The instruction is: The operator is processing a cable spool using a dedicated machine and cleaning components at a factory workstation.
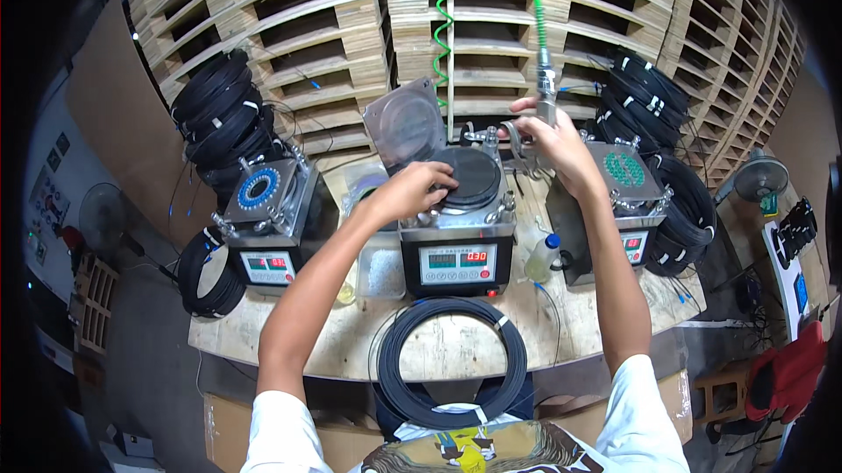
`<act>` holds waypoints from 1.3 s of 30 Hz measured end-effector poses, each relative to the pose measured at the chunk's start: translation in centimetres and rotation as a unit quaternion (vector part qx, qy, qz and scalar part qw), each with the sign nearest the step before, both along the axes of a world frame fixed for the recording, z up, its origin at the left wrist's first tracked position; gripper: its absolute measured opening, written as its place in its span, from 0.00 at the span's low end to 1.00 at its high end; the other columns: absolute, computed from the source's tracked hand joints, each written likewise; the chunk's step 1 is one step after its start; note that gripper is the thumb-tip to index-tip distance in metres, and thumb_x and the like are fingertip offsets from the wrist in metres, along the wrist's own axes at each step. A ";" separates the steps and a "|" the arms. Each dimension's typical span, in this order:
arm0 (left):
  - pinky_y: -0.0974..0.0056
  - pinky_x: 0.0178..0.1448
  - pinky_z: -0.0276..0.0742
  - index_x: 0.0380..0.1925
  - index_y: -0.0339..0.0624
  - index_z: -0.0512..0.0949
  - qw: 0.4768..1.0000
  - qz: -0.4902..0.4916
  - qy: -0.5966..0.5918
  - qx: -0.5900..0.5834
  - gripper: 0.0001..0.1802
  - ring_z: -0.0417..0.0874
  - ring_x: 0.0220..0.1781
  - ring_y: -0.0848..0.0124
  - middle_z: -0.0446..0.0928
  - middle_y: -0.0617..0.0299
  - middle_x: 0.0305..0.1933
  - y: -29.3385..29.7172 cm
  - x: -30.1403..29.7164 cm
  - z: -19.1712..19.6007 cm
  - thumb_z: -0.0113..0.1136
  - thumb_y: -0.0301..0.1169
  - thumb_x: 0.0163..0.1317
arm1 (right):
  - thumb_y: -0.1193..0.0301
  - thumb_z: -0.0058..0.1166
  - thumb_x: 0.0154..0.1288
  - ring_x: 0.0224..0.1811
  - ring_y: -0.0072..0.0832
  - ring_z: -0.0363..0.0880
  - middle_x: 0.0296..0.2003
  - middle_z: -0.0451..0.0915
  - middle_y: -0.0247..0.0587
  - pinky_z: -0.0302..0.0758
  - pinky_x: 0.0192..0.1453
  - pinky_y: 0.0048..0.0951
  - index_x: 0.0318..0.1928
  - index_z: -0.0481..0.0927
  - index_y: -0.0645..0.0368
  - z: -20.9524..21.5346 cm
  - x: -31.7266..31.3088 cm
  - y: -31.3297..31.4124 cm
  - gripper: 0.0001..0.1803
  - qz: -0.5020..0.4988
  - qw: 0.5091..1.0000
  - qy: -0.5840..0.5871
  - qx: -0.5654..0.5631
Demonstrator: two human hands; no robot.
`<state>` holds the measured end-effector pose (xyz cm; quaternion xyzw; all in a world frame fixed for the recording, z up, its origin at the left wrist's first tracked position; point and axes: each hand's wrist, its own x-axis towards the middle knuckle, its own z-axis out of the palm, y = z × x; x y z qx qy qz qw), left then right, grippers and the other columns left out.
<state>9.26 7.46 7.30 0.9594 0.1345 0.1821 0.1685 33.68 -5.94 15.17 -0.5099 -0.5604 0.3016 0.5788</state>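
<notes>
My right hand [554,144] is wrapped round a metal air blow gun [547,105], which hangs from a green coiled hose and is held just right of the middle machine. My left hand [412,191] reaches onto that grinding machine [456,265], its fingers slightly bent and apart. The fingertips touch the left part of a round dark disc [474,177] on top. Behind my left hand stands a square, clear-looking plate [406,125], tilted up. The machine's front has a lit red display.
Similar machines stand at the left [268,226] and right [618,210]. Black cable coils [215,109] are stacked beside them; another cable coil [392,359] lies at the table's front edge. A blue-capped bottle [542,259] and a white-filled tub [382,273] flank the middle machine. Wooden pallets [316,61] rise behind.
</notes>
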 end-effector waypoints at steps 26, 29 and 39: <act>0.65 0.32 0.71 0.32 0.27 0.82 0.887 0.272 -0.328 -0.177 0.21 0.71 0.27 0.81 0.78 0.63 0.22 5.1 -0.9 -7.2 0.70 0.40 0.62 | 0.64 0.68 0.57 0.44 0.42 0.88 0.41 0.87 0.55 0.81 0.53 0.38 0.53 0.84 0.64 -8.0 11.1 21.5 0.24 -0.161 0.943 -0.288 0.037; 0.65 0.32 0.71 0.32 0.28 0.83 0.881 0.314 -0.302 -0.184 0.20 0.73 0.28 0.80 0.81 0.62 0.24 7.1 -3.6 -8.6 0.69 0.40 0.64 | 0.71 0.62 0.61 0.42 0.35 0.88 0.39 0.87 0.53 0.81 0.51 0.34 0.57 0.81 0.63 -8.3 6.5 12.8 0.22 -0.156 0.963 -0.207 0.079; 0.67 0.41 0.74 0.38 0.27 0.84 0.901 0.251 -0.306 -0.179 0.18 0.77 0.33 0.78 0.85 0.60 0.32 7.0 -2.1 -7.8 0.68 0.37 0.67 | 0.69 0.67 0.64 0.56 0.31 0.77 0.60 0.75 0.48 0.76 0.60 0.32 0.69 0.67 0.59 -28.7 4.8 -11.3 0.36 -0.310 0.950 -0.040 -0.022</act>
